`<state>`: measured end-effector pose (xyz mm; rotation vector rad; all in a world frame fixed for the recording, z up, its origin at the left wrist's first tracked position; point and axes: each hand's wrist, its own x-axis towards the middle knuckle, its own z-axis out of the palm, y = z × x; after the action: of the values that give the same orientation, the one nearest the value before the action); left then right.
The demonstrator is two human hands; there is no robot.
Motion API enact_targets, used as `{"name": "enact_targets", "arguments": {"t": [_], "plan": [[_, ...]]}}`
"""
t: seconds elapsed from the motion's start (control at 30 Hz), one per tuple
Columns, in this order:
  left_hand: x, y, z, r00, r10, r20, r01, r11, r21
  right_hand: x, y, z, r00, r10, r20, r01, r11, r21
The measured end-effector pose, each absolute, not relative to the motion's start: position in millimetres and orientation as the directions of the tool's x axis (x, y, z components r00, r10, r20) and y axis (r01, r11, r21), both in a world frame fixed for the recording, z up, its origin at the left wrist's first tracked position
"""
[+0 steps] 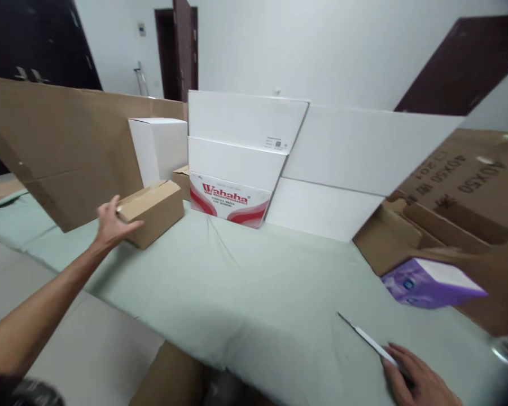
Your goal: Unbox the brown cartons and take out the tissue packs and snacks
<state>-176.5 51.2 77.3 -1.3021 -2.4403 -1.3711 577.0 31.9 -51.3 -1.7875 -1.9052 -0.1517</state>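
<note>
At the left of the table, my left hand (111, 225) grips the near end of a small brown cardboard box (158, 214). The thumb lies along its side and the fingers are at its upper edge. The box looks closed, with tape at its near end. Down at the lower right, my right hand (419, 375) is closed around the dark handle of a utility knife (370, 341). Its long thin blade points up and left, low over the green cloth or lying on it; I cannot tell which. Part of the handle is hidden under the fingers.
A pale green cloth (220, 270) covers the table. White cartons, one marked Wahaha (231, 200), stand at the back beside a tall white box (165, 149). Large cardboard panels (88, 146) flank the left. A purple box (427, 285) sits right, before an open carton (469, 197).
</note>
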Motion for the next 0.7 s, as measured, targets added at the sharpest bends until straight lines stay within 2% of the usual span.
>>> {"name": "enact_targets", "arguments": {"t": [0.13, 0.2, 0.33, 0.5, 0.6, 0.7], "plan": [[-175.8, -31.8, 64.9, -0.478, 0.727, 0.493, 0.771, 0.079, 0.631, 554.2, 19.9, -39.5, 0.060, 0.894, 0.444, 0.961, 0.069, -0.269], [-160.6, -53.3, 64.8, -0.392, 0.803, 0.449, 0.785, 0.038, 0.618, 545.6, 16.6, -36.4, 0.069, 0.904, 0.422, 0.964, 0.048, -0.261], [-94.2, -46.2, 66.9, -0.015, 0.918, 0.396, 0.787, -0.233, 0.571, 537.7, 12.5, -35.3, 0.067, 0.905, 0.419, 0.968, 0.044, -0.248], [8.1, 7.3, 71.7, 0.405, 0.863, 0.303, 0.554, -0.495, 0.669, 534.3, 8.6, -34.3, 0.084, 0.893, 0.443, 0.972, 0.025, -0.234], [44.3, 27.9, 76.2, 0.518, 0.810, 0.275, 0.442, -0.528, 0.725, 533.7, 6.7, -32.9, 0.079, 0.894, 0.441, 0.974, 0.026, -0.227], [54.6, 32.2, 76.7, 0.544, 0.804, 0.239, 0.382, -0.491, 0.783, 534.9, 5.6, -33.5, 0.060, 0.889, 0.454, 0.970, 0.056, -0.236]]}}
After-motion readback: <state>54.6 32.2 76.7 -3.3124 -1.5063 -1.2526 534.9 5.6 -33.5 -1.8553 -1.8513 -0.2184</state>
